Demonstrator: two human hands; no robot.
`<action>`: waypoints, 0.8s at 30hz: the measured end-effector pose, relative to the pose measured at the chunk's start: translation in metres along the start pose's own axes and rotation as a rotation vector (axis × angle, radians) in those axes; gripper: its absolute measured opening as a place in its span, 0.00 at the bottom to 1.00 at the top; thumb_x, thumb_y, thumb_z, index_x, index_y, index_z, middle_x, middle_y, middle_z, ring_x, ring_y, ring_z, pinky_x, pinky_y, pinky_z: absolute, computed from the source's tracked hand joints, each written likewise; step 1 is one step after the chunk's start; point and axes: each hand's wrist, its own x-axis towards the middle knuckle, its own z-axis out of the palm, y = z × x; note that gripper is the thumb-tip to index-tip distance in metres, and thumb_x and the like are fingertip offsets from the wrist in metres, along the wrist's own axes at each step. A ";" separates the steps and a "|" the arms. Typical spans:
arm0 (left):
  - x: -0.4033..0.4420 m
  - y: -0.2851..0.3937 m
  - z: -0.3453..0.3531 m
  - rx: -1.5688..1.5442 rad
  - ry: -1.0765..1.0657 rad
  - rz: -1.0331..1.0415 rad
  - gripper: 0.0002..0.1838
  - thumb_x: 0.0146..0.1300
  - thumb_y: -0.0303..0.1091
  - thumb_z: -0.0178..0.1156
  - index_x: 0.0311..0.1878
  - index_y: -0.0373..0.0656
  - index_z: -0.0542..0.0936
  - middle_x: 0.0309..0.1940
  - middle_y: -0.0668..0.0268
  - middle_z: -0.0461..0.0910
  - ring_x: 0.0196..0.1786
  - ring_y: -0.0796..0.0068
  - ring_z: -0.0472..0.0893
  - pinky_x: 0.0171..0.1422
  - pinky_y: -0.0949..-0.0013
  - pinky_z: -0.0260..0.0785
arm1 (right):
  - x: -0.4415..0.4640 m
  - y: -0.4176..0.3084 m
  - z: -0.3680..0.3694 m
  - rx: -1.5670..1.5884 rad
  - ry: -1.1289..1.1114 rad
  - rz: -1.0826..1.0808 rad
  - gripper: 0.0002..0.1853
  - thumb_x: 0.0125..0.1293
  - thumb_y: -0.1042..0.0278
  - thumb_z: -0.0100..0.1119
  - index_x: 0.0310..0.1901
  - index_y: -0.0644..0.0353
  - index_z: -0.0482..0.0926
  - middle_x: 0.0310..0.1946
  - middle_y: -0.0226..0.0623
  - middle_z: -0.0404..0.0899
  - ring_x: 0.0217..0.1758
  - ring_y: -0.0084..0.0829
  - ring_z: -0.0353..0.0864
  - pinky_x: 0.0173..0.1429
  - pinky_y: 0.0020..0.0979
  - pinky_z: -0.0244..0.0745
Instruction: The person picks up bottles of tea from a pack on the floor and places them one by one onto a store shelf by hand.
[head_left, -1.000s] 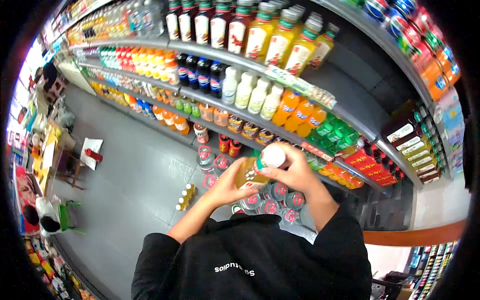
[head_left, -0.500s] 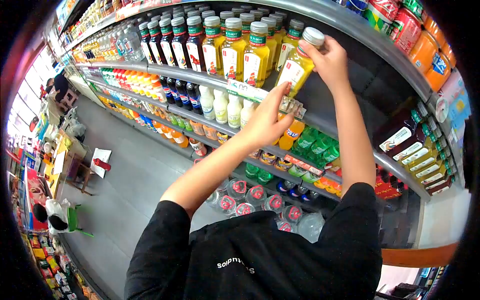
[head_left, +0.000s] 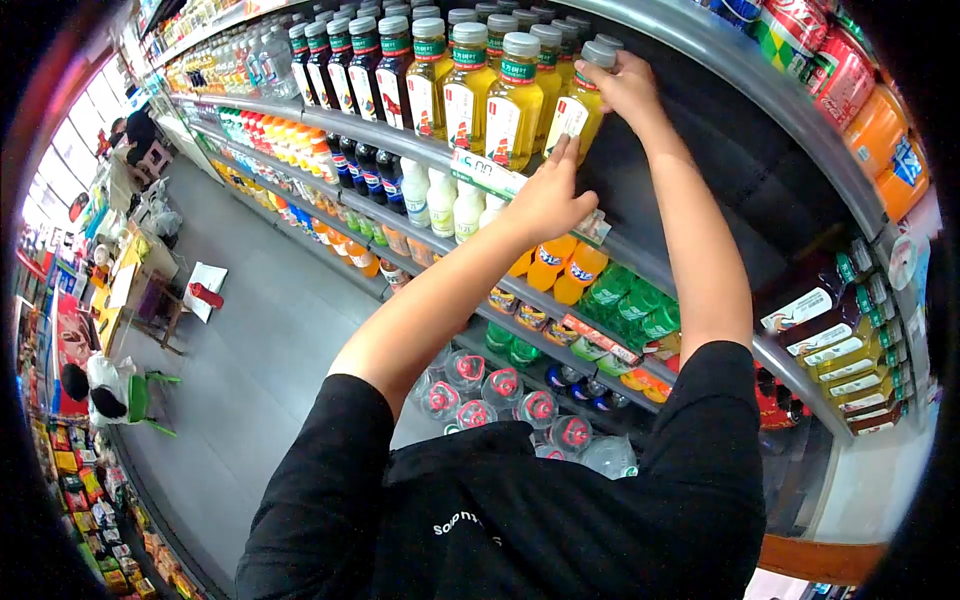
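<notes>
My right hand [head_left: 630,88] grips a bottle of yellow drink [head_left: 574,112] near its pale cap, with the thumb and fingers around the neck. The bottle stands at the right end of the front row on the upper shelf, close beside a matching yellow bottle [head_left: 512,105]. My left hand [head_left: 553,198] is open at the shelf's front edge, fingers stretched up to the lower part of the held bottle; whether they press on it I cannot tell. Beneath that hand runs a price strip [head_left: 487,174].
Dark-drink bottles [head_left: 393,75] stand further left on the same shelf. Lower shelves hold white bottles [head_left: 440,200] and orange soda bottles [head_left: 578,270]. Large clear water jugs [head_left: 503,385] stand in front of me. Cans [head_left: 840,80] fill a shelf at upper right.
The held bottle has moved back and left into line with the row and is more upright. My right hand went with it; my left fingers rose slightly along the shelf edge.
</notes>
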 end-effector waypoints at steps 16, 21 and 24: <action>0.003 0.000 0.006 -0.036 0.018 -0.046 0.38 0.54 0.35 0.52 0.64 0.26 0.50 0.64 0.37 0.49 0.67 0.47 0.54 0.70 0.65 0.47 | -0.001 0.001 -0.008 -0.001 -0.019 0.017 0.25 0.51 0.52 0.66 0.44 0.63 0.75 0.33 0.36 0.80 0.26 0.23 0.78 0.21 0.21 0.72; -0.008 -0.009 0.003 -0.074 0.066 -0.012 0.36 0.55 0.34 0.51 0.64 0.28 0.50 0.64 0.39 0.51 0.69 0.50 0.51 0.71 0.65 0.45 | -0.018 0.034 -0.019 0.371 0.050 0.409 0.48 0.52 0.32 0.52 0.64 0.63 0.51 0.63 0.53 0.51 0.61 0.44 0.60 0.60 0.40 0.61; -0.009 -0.009 0.000 -0.100 0.089 0.012 0.35 0.56 0.33 0.51 0.64 0.28 0.51 0.64 0.39 0.51 0.69 0.50 0.51 0.71 0.64 0.44 | -0.037 0.052 0.001 0.622 -0.036 0.614 0.55 0.54 0.26 0.42 0.68 0.60 0.31 0.69 0.51 0.30 0.73 0.45 0.33 0.71 0.41 0.33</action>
